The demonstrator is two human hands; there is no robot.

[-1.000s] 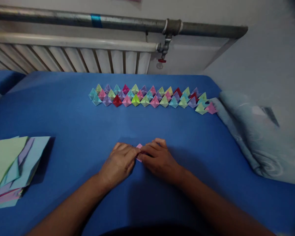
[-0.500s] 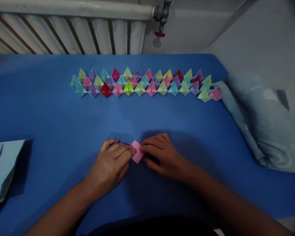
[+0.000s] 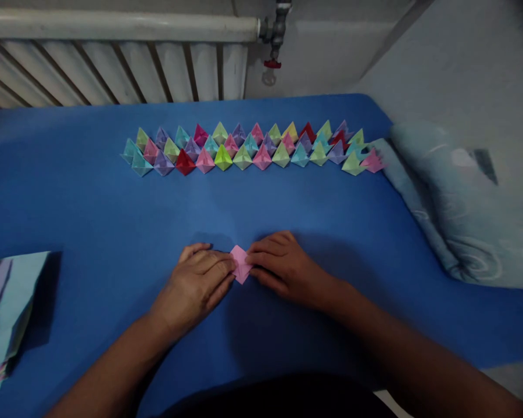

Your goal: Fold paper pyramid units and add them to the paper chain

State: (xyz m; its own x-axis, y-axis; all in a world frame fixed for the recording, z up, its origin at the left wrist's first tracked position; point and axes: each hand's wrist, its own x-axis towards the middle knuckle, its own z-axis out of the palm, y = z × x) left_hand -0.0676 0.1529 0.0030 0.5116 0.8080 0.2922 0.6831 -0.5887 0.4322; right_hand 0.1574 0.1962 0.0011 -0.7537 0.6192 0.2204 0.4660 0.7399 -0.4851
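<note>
A small pink folded paper (image 3: 241, 265) lies on the blue surface (image 3: 178, 209), diamond-shaped, between my two hands. The fingertips of my left hand (image 3: 200, 278) are closed on its left corner. My right hand (image 3: 287, 264) pinches the right corner, its fingers bent together. Both thumbs are partly hidden. Beyond the hands, rows of folded paper boats (image 3: 243, 157) in green, blue, purple, pink and red stand side by side.
Loose coloured paper sheets (image 3: 15, 302) lie at the left edge. A rolled grey-green blanket (image 3: 457, 215) rests at the right against the wall. Behind the surface stands a white radiator (image 3: 122, 26) with a red-handled valve (image 3: 272, 64).
The view has shifted slightly. My right thumb has moved up nearer the other fingers at the pink paper's right corner. Both hands stay at the paper.
</note>
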